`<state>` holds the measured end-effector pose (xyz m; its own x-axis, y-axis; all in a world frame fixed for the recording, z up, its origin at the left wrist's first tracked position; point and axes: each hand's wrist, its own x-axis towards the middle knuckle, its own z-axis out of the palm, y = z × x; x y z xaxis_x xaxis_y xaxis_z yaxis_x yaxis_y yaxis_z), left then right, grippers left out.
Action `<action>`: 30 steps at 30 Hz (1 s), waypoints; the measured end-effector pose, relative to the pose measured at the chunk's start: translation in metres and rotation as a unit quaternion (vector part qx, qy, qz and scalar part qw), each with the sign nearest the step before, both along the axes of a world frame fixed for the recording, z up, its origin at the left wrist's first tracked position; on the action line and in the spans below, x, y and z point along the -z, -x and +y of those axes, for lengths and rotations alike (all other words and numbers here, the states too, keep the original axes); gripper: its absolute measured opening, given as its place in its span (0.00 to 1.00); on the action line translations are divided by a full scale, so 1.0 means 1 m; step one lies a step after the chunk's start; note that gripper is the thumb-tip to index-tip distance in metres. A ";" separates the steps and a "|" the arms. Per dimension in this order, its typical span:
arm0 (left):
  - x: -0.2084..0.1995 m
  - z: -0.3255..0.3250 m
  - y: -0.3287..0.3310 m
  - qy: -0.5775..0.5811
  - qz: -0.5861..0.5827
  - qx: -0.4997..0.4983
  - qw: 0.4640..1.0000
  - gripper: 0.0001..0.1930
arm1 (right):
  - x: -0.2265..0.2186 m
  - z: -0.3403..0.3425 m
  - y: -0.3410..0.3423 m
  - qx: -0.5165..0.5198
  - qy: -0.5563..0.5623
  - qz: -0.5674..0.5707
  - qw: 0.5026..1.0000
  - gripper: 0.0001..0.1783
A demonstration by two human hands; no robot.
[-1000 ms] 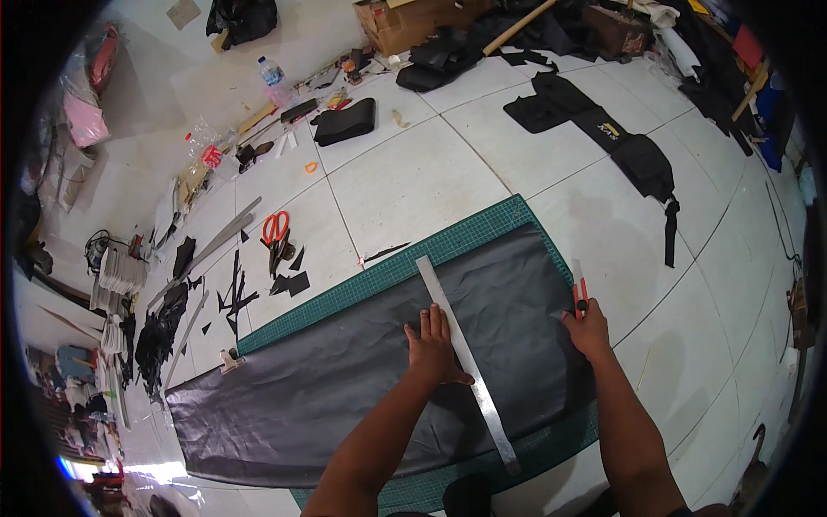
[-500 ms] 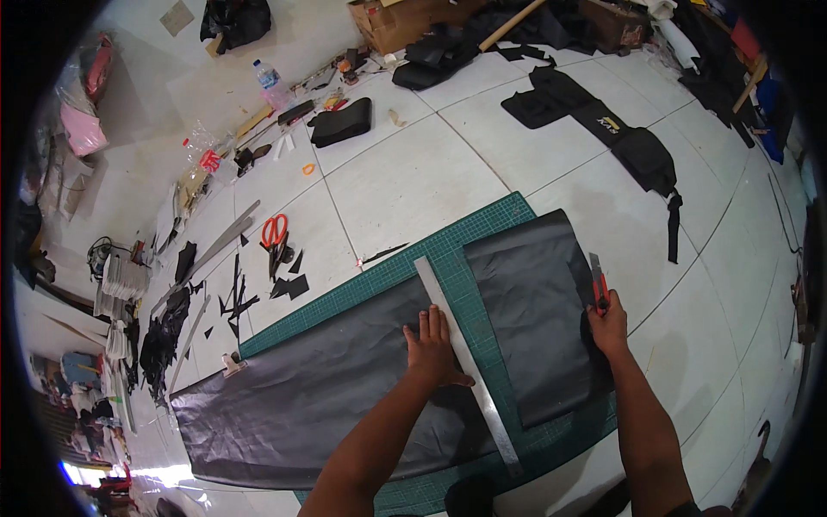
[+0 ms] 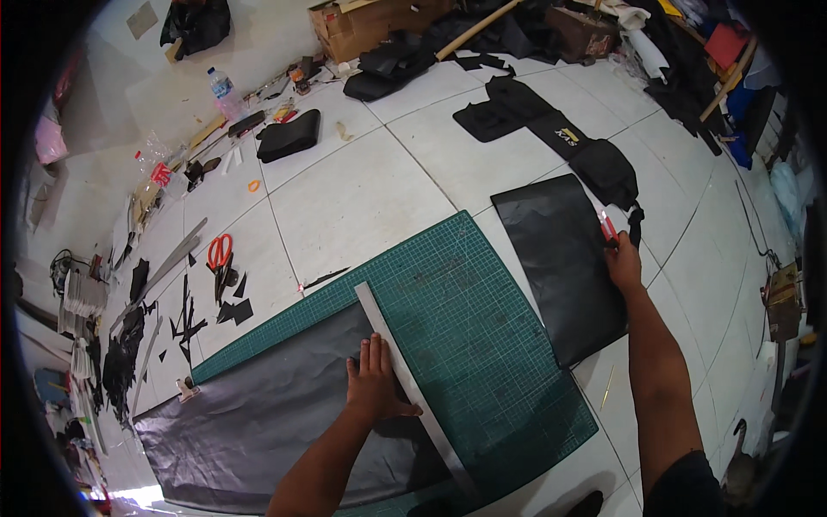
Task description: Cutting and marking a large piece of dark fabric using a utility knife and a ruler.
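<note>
My left hand (image 3: 372, 386) lies flat with fingers stretched out, across a metal ruler (image 3: 387, 338) and the large black sheet (image 3: 267, 414) beside it. The ruler runs along the sheet's cut edge, on a green gridded cutting mat (image 3: 500, 345). My right hand (image 3: 627, 265) is closed round a red utility knife (image 3: 608, 227). That hand is also at the right edge of a separate black piece (image 3: 556, 258), which lies mostly on the tiles with its near corner over the mat's edge. Whether the fingers pinch this piece is unclear.
Orange-handled scissors (image 3: 220, 252) lie left of the mat among black scraps (image 3: 234, 312). A binder clip (image 3: 186, 389) sits at the sheet's far-left edge. Beyond the cut piece is a sewn black item (image 3: 551, 129). A cardboard box (image 3: 366, 30) and plastic bottle (image 3: 222, 84) stand farther back.
The separate black piece has moved right, away from the ruler and mostly off the mat, together with my right hand and the knife. My left hand stays on the ruler. The view has shifted.
</note>
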<state>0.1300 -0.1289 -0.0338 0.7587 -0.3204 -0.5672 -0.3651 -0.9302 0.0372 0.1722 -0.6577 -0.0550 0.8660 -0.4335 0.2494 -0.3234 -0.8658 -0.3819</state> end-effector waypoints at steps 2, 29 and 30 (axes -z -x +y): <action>0.000 -0.001 0.001 0.016 -0.007 -0.007 1.000 0.80 | -0.001 0.006 0.003 0.037 0.031 0.033 0.998 0.14; 0.036 0.065 0.004 0.212 -0.037 -0.039 0.976 0.70 | -0.001 0.386 0.286 -0.081 -0.381 0.195 0.900 0.20; 0.037 0.075 0.006 0.240 -0.040 -0.045 0.969 0.70 | -0.004 0.387 0.262 -0.076 -0.386 0.170 0.903 0.19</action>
<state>0.1239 -0.0538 -0.0708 0.8315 -0.4633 -0.3066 -0.3029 -0.8407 0.4488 -0.0902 -0.2708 -0.0510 0.9001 -0.2341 -0.3675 -0.4348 -0.4278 -0.7924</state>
